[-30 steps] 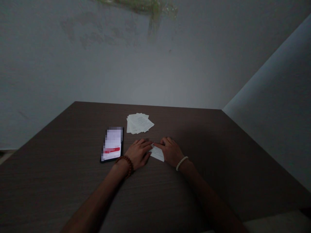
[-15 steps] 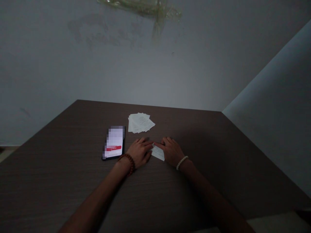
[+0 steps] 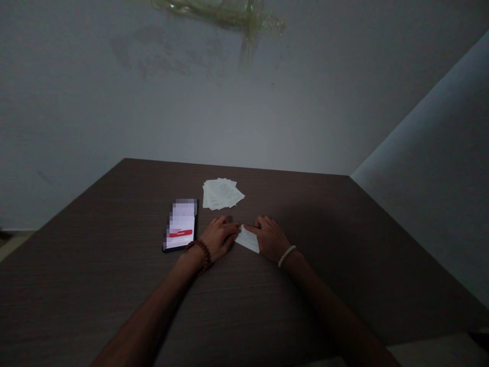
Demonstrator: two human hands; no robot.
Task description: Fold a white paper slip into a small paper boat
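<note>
A small white slip of paper (image 3: 247, 239) with faint printed lines lies on the dark table between my hands. My left hand (image 3: 218, 237) rests palm down at its left side, fingers stretched out, fingertips touching the upper left edge. A brown bead bracelet circles that wrist. From the other side, my right hand (image 3: 270, 238) covers the slip's right part. Its index finger presses near the top corner and the other fingers curl in; its thumb is hidden. A pale bead bracelet is on the right wrist.
Beyond my hands a loose pile of printed paper slips (image 3: 222, 193) lies fanned out. A phone (image 3: 181, 225) with a lit screen, partly blurred, is left of my left hand. The brown table (image 3: 305, 199) meets a grey wall (image 3: 244, 117) at its far edge.
My left thumb has drawn back from the slip's lower left edge, so more of the paper shows. The right hand has hardly moved.
</note>
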